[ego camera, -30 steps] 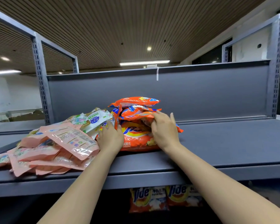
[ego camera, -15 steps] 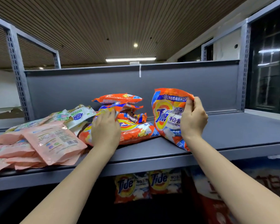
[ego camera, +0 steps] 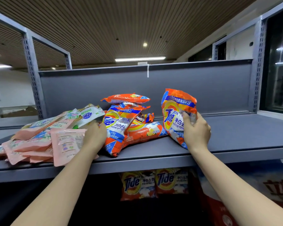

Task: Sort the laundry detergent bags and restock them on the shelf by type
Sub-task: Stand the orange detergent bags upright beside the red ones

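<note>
Orange Tide bag [ego camera: 176,116] stands gripped by right hand [ego camera: 196,129]; left hand [ego camera: 95,136] grips another bag [ego camera: 117,128].

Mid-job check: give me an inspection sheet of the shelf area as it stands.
Surface: grey shelf, bare on its right part.
Job's things: orange Tide bag held upright right of the orange Tide pile; pink pouches heaped at left; green-white pouches behind them.
Clutter: nothing seen.
Hands: right hand grips the upright bag; left hand holds the left edge of a tilted Tide bag in the pile.
Cables: nothing seen.
Surroundings: Tide bags on lower shelf; ceiling lights.
</note>
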A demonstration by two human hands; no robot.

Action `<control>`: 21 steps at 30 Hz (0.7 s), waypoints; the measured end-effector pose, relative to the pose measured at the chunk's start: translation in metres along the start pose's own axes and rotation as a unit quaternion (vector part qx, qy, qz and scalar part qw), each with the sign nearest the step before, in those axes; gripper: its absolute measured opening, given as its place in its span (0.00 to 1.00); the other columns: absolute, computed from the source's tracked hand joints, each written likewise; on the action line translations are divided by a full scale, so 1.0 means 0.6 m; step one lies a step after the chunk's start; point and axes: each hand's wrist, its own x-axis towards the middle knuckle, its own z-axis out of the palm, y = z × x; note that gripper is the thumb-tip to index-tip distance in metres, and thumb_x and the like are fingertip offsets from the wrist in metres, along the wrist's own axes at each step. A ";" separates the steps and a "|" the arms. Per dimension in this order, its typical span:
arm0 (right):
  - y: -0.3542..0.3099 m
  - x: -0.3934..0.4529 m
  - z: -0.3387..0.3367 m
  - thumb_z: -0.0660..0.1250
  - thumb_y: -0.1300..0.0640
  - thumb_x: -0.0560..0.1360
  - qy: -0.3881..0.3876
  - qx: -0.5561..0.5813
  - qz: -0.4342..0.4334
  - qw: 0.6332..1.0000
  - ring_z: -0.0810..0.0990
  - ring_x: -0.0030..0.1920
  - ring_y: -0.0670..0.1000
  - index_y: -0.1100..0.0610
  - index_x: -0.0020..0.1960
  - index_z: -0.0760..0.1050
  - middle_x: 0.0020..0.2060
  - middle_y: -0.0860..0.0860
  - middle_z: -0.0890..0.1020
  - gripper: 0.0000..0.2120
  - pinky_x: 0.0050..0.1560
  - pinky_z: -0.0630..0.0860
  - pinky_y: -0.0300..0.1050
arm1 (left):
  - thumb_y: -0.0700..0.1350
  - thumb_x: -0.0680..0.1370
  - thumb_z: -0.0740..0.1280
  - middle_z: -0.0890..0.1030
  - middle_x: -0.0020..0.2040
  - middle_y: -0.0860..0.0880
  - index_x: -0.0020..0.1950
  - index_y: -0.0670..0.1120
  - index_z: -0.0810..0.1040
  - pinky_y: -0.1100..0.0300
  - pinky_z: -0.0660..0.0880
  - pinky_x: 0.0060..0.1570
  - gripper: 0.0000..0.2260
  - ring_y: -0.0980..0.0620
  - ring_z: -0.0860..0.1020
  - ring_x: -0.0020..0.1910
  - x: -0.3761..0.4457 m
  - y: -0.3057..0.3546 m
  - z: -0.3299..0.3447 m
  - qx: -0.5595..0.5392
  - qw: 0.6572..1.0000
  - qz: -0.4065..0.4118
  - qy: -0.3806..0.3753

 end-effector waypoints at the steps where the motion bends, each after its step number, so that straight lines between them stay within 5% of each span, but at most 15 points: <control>1: -0.001 -0.003 0.004 0.61 0.45 0.78 0.003 -0.006 -0.011 1.000 0.78 0.43 0.60 0.55 0.43 0.75 0.37 0.53 0.81 0.14 0.42 0.68 0.47 | 0.48 0.80 0.52 0.73 0.65 0.38 0.65 0.39 0.71 0.50 0.67 0.58 0.19 0.38 0.71 0.62 0.004 0.002 -0.001 -0.001 1.000 -0.003 -0.008; 6: -0.001 -0.015 0.017 0.55 0.41 0.74 0.027 -0.029 -0.067 0.997 0.77 0.40 0.59 0.55 0.42 0.75 0.36 0.53 0.81 0.19 0.38 0.62 0.44 | 0.58 0.74 0.49 0.74 0.64 0.40 0.65 0.43 0.70 0.48 0.68 0.62 0.28 0.38 0.72 0.61 0.034 -0.002 0.000 0.017 0.997 -0.034 -0.060; 10: -0.006 -0.017 0.022 0.55 0.42 0.74 0.038 -0.054 -0.091 0.994 0.77 0.40 0.61 0.57 0.44 0.76 0.36 0.54 0.81 0.21 0.37 0.61 0.45 | 0.62 0.77 0.52 0.72 0.66 0.39 0.69 0.42 0.68 0.48 0.66 0.62 0.30 0.39 0.68 0.65 0.033 0.004 0.007 0.125 0.992 -0.007 -0.006; 16: -0.008 -0.012 0.033 0.61 0.49 0.79 0.049 -0.081 -0.062 0.994 0.76 0.44 0.62 0.58 0.45 0.76 0.39 0.57 0.81 0.12 0.39 0.59 0.46 | 0.59 0.79 0.46 0.72 0.67 0.37 0.67 0.40 0.70 0.48 0.61 0.64 0.29 0.39 0.67 0.66 -0.007 0.053 0.043 0.175 0.984 0.019 0.037; 21: -0.001 -0.009 0.036 0.60 0.48 0.79 0.057 -0.067 -0.050 0.995 0.75 0.42 0.62 0.57 0.42 0.73 0.35 0.54 0.78 0.14 0.38 0.62 0.46 | 0.60 0.79 0.48 0.72 0.66 0.37 0.67 0.39 0.71 0.50 0.66 0.61 0.30 0.38 0.70 0.64 0.003 0.054 0.045 0.108 0.994 -0.018 -0.014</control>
